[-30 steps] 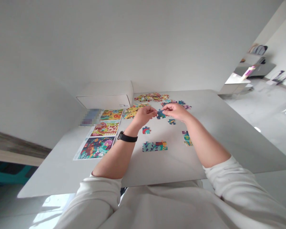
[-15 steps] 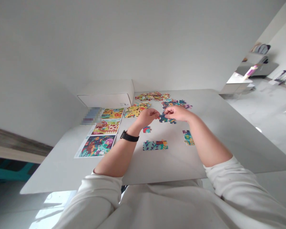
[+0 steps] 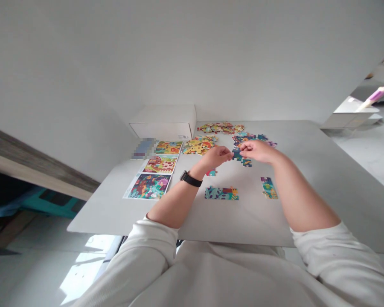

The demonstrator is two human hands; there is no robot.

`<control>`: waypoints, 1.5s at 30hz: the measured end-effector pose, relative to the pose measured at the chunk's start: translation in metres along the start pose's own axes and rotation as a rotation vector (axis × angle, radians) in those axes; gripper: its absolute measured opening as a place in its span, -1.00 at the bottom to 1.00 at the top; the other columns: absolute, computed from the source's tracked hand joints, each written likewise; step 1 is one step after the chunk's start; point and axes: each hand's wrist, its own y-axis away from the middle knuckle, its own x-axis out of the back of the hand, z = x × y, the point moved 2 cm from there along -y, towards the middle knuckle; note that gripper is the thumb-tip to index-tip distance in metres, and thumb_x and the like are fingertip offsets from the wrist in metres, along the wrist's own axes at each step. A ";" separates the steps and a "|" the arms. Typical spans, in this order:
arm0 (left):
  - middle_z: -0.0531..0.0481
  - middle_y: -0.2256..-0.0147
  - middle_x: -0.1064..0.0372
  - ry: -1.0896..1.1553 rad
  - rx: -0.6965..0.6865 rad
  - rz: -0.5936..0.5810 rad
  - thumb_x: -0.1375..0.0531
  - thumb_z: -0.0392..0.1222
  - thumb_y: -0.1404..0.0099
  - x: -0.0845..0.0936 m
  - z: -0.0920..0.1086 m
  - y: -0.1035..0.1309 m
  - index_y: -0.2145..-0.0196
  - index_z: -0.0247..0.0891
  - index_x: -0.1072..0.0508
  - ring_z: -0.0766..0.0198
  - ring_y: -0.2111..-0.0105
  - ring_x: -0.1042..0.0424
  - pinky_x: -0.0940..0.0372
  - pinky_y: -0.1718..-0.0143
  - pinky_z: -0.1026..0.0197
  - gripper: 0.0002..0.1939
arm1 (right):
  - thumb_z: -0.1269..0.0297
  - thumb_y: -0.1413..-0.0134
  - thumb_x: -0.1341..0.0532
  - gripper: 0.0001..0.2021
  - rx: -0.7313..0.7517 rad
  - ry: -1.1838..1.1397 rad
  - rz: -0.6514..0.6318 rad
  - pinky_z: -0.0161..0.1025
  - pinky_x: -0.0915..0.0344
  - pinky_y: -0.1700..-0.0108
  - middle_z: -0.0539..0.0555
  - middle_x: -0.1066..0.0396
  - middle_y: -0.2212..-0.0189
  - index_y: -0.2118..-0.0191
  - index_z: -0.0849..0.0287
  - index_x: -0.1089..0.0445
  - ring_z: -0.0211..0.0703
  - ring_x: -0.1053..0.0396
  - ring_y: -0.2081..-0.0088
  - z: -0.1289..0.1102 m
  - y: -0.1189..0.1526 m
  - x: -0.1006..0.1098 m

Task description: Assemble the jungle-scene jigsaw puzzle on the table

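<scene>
In the head view, both hands meet over the far half of a pale worktop (image 3: 192,219), with a dark blue piece (image 3: 236,154) of a jigsaw between them. The right hand (image 3: 259,151) pinches this blue piece at its right side, thumb and forefinger closed on it. The left hand (image 3: 216,157) has its fingers bunched together at the left edge of the blue piece; at this size it is hard to tell whether they grip it or only touch it. A black watch (image 3: 191,179) circles the left wrist.

Just below the right fingers lies a small patterned piece (image 3: 246,163), close to the blue piece. A dark pile (image 3: 255,137) of pieces spreads behind the right hand. Beyond the left hand sits a yellow pile (image 3: 200,145), and a mixed pile (image 3: 220,127) lies farther back. A red piece (image 3: 211,172) shows partly beside the left wrist, which hides some of it. Nearer the person, a wide strip (image 3: 222,193) lies between the forearms, and a narrow strip (image 3: 269,188) lies beside the right forearm.

To the left is a sheet (image 3: 161,164) with three colourful pictures; behind it, a white box (image 3: 163,128) stands against the wall.
</scene>
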 end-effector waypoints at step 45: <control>-0.01 0.37 -0.54 0.346 0.178 0.127 -0.38 -0.20 -0.34 0.004 -0.009 -0.005 0.26 -0.25 -0.48 0.33 0.35 -0.53 -0.43 0.32 0.28 -0.85 | 0.18 -0.13 -0.47 -0.73 -0.140 -0.209 -0.092 -0.28 -0.40 0.31 0.17 -0.68 0.16 0.13 0.13 -0.46 -0.14 -0.57 0.30 -0.006 0.002 -0.018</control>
